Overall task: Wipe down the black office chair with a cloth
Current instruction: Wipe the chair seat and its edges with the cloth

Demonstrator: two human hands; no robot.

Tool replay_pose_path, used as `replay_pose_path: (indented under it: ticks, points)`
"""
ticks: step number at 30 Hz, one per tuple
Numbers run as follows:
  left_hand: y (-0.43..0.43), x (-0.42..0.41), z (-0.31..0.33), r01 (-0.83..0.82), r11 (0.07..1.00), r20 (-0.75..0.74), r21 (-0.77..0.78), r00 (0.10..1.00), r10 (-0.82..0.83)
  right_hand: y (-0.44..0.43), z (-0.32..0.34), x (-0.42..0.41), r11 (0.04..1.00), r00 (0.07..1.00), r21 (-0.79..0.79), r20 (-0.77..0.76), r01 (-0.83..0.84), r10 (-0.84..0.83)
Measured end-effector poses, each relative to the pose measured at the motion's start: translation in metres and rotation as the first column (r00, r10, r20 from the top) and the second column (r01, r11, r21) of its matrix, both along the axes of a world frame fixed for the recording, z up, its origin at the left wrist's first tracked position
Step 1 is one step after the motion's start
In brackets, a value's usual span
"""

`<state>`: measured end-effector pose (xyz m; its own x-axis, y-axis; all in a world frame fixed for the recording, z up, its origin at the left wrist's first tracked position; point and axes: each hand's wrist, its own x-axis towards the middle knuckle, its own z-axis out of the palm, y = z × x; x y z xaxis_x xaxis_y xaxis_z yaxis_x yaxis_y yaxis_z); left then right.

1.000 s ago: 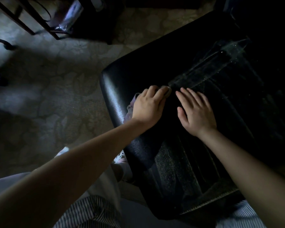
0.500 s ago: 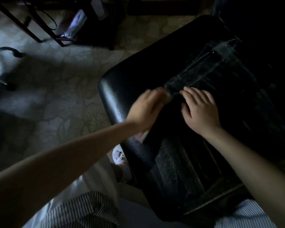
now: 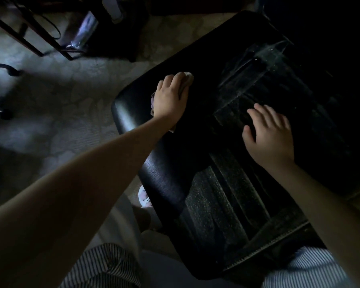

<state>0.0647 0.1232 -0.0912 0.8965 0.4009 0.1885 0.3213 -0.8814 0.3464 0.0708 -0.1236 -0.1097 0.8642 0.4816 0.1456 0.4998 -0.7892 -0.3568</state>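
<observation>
The black office chair seat (image 3: pixel 160 173) fills the middle and right of the dim head view, dusty with streaks toward its right and near side. My left hand (image 3: pixel 170 98) lies flat on a pale cloth (image 3: pixel 188 76) near the seat's far left edge; the cloth peeks out past my fingertips and beside my wrist. My right hand (image 3: pixel 270 134) rests on the seat's middle, fingers spread and straight, holding nothing.
A patterned carpet (image 3: pixel 60 113) lies left of the chair. A dark metal frame (image 3: pixel 29 38) and a dark box (image 3: pixel 116 38) stand at the back left. A chair base with castors (image 3: pixel 2 90) sits at the far left edge. My striped clothing (image 3: pixel 104 267) shows below.
My left hand slid the cloth away along the seat's left part toward the far edge. My right hand stayed resting on the seat's middle.
</observation>
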Motion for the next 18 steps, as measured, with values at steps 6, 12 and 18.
replay_pose_path:
  ticks: [6, 12, 18]
  points:
    - [-0.017, -0.013, -0.002, 0.138, 0.99, 0.037, -0.012, 0.99, -0.138, 0.0, -0.003, 0.002, 1.0, 0.999, 0.028, 0.035, 0.005, -0.006]
    - [-0.048, -0.041, -0.006, 0.231, 0.972, 0.048, 0.038, 0.971, -0.233, 0.002, -0.004, 0.001, 0.999, 0.997, 0.029, 0.076, 0.017, -0.019]
    - [-0.088, -0.077, -0.003, 0.359, 0.933, 0.049, 0.006, 0.932, -0.359, -0.001, -0.002, 0.002, 1.0, 0.997, 0.028, 0.074, -0.001, -0.001]
